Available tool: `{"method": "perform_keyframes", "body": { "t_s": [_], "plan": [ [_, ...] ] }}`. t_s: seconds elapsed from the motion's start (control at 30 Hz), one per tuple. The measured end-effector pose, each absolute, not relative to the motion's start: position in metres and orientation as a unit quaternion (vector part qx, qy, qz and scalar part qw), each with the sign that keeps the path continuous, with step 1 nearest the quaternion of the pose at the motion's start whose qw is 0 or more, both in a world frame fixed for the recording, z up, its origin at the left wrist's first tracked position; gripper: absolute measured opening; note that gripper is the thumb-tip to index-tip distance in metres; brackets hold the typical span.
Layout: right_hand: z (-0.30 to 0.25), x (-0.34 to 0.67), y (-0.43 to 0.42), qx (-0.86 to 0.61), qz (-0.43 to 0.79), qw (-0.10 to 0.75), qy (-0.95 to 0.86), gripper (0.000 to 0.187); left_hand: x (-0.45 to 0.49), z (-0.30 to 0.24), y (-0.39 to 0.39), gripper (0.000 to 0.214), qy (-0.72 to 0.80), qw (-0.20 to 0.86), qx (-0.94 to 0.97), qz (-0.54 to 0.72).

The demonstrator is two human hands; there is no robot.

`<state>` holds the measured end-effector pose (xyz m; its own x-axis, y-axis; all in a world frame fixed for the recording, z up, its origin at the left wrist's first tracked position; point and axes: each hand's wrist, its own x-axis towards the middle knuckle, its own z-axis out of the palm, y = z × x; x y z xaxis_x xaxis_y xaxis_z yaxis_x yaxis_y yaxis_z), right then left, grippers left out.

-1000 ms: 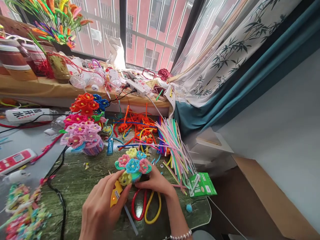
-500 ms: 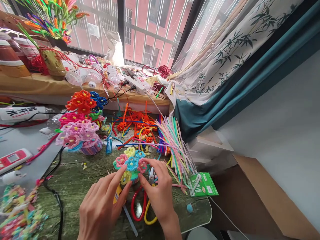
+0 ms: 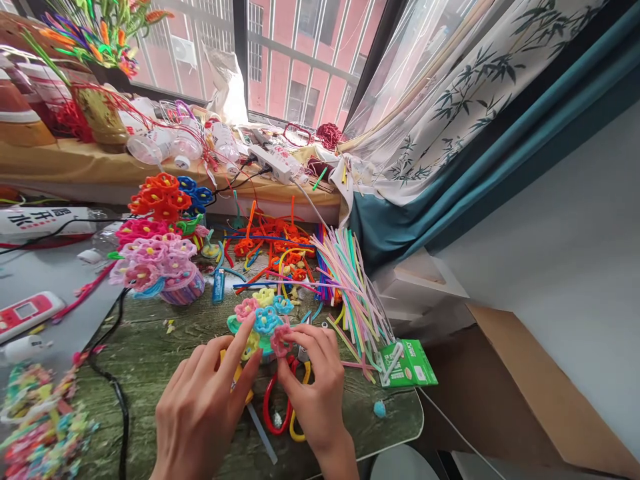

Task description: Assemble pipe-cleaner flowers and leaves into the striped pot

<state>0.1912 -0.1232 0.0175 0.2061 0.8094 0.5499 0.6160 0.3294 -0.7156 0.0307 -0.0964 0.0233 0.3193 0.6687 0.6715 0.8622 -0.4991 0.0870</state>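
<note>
A small pot of pipe-cleaner flowers (image 3: 267, 320), with yellow, pink and blue blooms, stands on the dark wood-grain table before me. Around its left front, near a yellow flower (image 3: 251, 345), the thumb and index finger of my left hand (image 3: 200, 393) close in. My right hand (image 3: 317, 380) pinches a pink pipe-cleaner flower (image 3: 280, 340) at the pot's right side, now tilted. Under and between my hands lie pliers with red handles (image 3: 270, 407) and scissors with a yellow handle (image 3: 295, 427), partly hidden. A glue gun with a translucent glue stick (image 3: 263, 433) pokes out beside my left hand.
A pink-and-purple flower pot (image 3: 183, 287) stands back left. Orange pipe cleaners (image 3: 275, 240) and a pastel bundle (image 3: 350, 287) lie behind, with a green packet (image 3: 410, 363) at right. A black cable (image 3: 120, 393) and pastel scraps (image 3: 45, 420) lie left.
My right hand has turned the pink flower, which now faces more sideways and leans toward the front. The left hand has shifted slightly left and stays at the pot.
</note>
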Motion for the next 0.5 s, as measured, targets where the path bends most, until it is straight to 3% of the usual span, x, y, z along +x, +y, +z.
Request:
{"method": "perform_keyframes", "body": {
  "t_s": [0.23, 0.5],
  "plan": [
    [0.017, 0.188, -0.125, -0.558, 0.088, 0.515, -0.645, 0.02, 0.032, 0.023, -0.096, 0.051, -0.483, 0.141, -0.798, -0.332],
    [0.017, 0.19, -0.126, -0.558, 0.09, 0.512, -0.647, 0.029, 0.023, 0.013, -0.099, 0.061, -0.489, 0.041, -0.788, -0.371]
  ]
}}
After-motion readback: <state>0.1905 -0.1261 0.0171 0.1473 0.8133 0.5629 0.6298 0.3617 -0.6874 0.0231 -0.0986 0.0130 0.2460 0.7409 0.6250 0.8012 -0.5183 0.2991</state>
